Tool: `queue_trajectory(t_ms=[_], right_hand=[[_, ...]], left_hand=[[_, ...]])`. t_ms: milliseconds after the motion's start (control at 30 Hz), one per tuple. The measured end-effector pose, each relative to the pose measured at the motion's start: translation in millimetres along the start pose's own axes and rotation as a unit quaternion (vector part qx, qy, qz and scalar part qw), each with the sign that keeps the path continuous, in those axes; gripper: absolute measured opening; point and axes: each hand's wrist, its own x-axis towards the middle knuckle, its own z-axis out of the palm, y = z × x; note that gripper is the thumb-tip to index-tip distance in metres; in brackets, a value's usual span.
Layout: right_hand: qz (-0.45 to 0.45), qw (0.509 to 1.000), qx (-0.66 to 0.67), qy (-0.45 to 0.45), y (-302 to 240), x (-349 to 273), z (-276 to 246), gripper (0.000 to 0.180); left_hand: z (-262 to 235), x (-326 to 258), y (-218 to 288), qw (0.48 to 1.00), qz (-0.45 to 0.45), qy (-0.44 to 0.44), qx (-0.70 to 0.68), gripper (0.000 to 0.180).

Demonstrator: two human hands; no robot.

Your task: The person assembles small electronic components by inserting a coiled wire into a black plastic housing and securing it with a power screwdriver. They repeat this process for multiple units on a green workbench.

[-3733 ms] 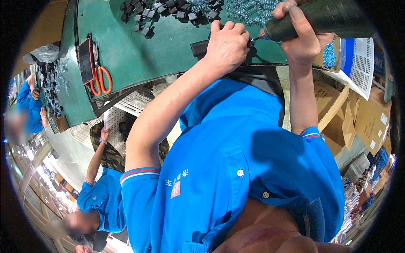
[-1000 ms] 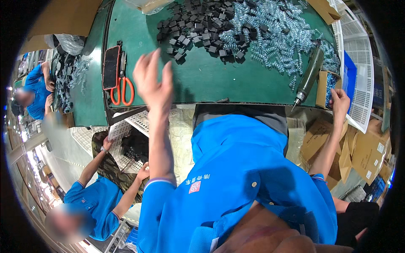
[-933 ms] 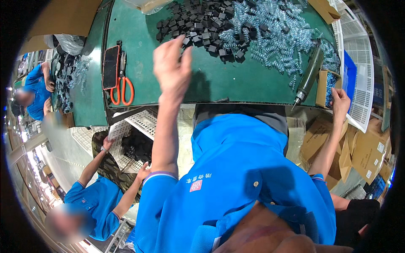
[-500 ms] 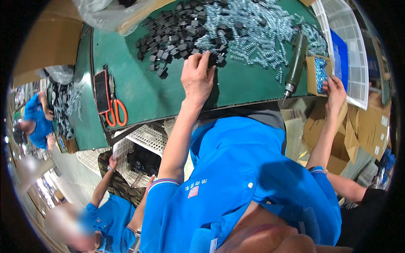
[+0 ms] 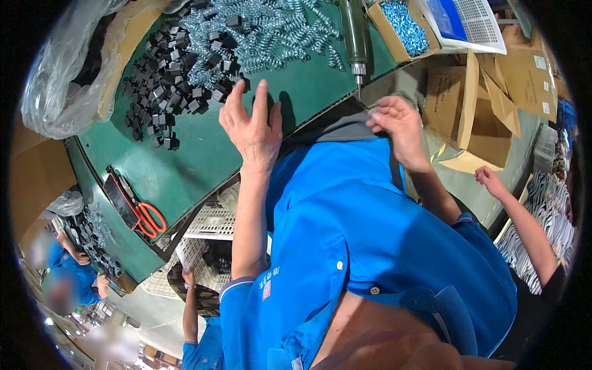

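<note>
now left hand (image 5: 251, 126) open above black parts (image 5: 176, 80)

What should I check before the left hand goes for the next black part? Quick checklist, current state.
1. left hand empty and open over the green table: ok.
2. black parts piled within sight ahead of it: ok.
3. Springs tangled into the pile's edge: not ok.
4. right hand at the table edge, fingers pinched; holding something: cannot tell.
5. electric screwdriver lying on the table, tip toward the right hand: ok.
</note>
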Motion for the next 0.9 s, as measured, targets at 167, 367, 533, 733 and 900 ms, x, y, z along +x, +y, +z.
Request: queue_trajectory(t_ms=[167, 367, 533, 733, 900], right_hand=[[0.056, 0.994, 0.096, 0.016, 19, 2, 25, 0.025], [0.049, 0.988, 0.138, 0.040, 15, 7, 35, 0.024], [0.061, 0.983, 0.167, 0.041, 17, 7, 39, 0.027], [0.050, 0.981, 0.185, 0.040, 27, 11, 26, 0.018], [0.067, 0.987, 0.143, 0.024, 23, 8, 33, 0.018]], left_hand=[[0, -2, -7, 0.999, -0.025, -0.015, -0.021, 0.049], [2, -1, -5, 0.999, -0.016, -0.024, -0.025, 0.047], [-3, -2, -5, 0.998, -0.050, -0.010, -0.033, 0.047], [-3, 0, -7, 0.998, -0.021, -0.015, -0.053, 0.048], [-5, -3, -8, 0.998, -0.019, 0.002, -0.058, 0.048]])
